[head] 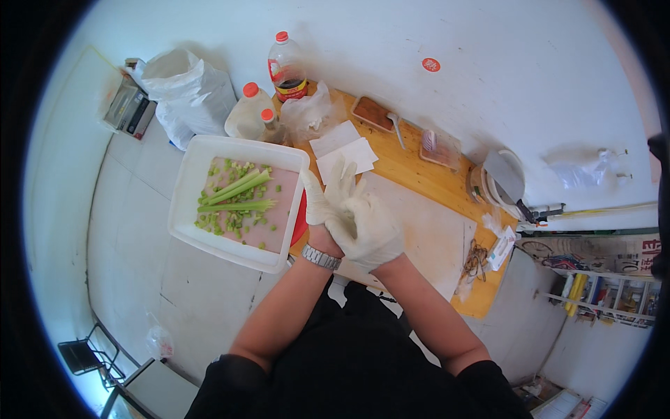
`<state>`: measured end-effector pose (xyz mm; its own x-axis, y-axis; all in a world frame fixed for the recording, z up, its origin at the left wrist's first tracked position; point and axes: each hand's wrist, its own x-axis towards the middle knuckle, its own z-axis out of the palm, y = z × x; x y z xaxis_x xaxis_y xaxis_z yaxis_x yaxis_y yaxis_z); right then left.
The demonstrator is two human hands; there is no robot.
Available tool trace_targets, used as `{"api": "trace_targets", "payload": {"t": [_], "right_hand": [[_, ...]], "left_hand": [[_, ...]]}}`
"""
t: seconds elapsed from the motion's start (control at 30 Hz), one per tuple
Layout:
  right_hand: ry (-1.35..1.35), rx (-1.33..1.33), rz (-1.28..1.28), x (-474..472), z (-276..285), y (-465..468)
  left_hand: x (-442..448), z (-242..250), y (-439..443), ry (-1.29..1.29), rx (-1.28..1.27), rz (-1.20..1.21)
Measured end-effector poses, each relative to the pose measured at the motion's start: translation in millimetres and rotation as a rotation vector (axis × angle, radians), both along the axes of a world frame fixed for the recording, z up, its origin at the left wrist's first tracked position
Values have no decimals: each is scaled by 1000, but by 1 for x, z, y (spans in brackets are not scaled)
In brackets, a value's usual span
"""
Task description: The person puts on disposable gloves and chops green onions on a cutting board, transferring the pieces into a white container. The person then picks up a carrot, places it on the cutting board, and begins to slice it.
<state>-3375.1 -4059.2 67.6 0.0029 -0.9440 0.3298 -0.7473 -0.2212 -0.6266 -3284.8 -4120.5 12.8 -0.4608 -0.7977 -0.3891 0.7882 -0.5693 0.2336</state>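
My left hand [341, 189], in a whitish disposable glove, is raised with its fingers apart and a metal watch [321, 256] on the bare wrist. My right hand [372, 230], gloved the same way, crosses over it and grips the left glove near the palm and cuff; the exact contact is partly hidden. To the left is a white plastic tub [180, 209]. Chopped green pieces and a few celery stalks [235, 188] lie in it on a flat pale pink layer. Under my hands is a large whitish board [419, 225] on a wooden table [390, 149].
Behind the tub stand a soy sauce bottle [288, 76], a white jug [246, 118] and a small bottle [269, 128]. White paper sheets [345, 152], a reddish-brown container [371, 112] with a spoon [397, 131], and a cleaver [505, 175] on a bucket [479, 183] line the wall side.
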Motion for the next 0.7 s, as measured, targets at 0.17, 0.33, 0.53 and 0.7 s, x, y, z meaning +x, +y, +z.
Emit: {"api": "trace_targets", "payload": {"t": [0.17, 0.33, 0.53, 0.7], "right_hand": [[-55, 80, 238, -7, 4, -5], [-127, 361, 343, -18, 0, -5], [91, -22, 105, -11, -10, -7], [50, -28, -93, 10, -3, 1]], "left_hand": [[7, 0, -1, -163, -68, 145], [11, 0, 2, -71, -111, -1], [1, -2, 3, -115, -237, 135], [5, 26, -1, -724, -692, 330]]}}
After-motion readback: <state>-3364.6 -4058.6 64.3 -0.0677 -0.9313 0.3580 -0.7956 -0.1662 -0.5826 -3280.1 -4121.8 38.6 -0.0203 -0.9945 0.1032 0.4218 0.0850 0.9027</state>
